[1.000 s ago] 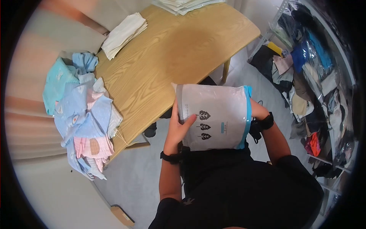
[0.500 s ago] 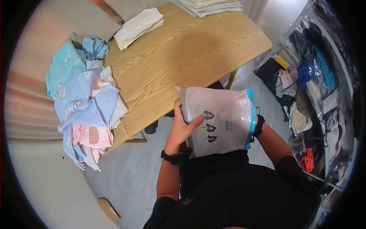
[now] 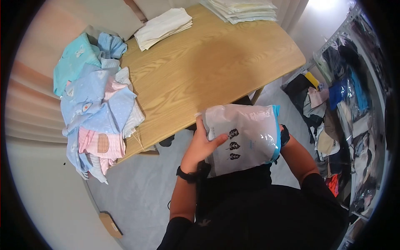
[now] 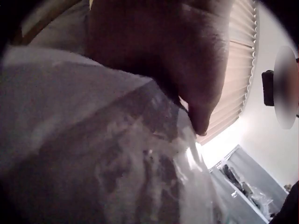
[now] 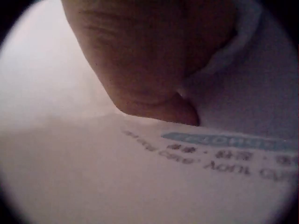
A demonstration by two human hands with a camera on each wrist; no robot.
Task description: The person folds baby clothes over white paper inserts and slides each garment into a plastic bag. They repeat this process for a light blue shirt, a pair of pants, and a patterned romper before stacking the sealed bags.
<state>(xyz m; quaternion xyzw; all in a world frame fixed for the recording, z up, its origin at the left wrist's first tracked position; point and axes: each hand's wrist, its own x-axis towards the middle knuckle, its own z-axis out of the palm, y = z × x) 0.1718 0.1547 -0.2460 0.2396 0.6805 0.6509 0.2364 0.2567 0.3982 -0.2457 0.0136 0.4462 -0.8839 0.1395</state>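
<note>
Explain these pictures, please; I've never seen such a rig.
There is no machine: a person works with two bare hands. The wide picture comes from a camera worn on the head; the two close-ups come from one on each wrist. The left hand grips one side of a whitish bag with leaf prints, thumb across its front. The right hand is at the blue-edged end, mostly hidden in the head view; inside or behind the bag, I can't tell. On the wooden table lie a heap of blue, teal and pink fabric, a flat white stack and another pale stack.
</note>
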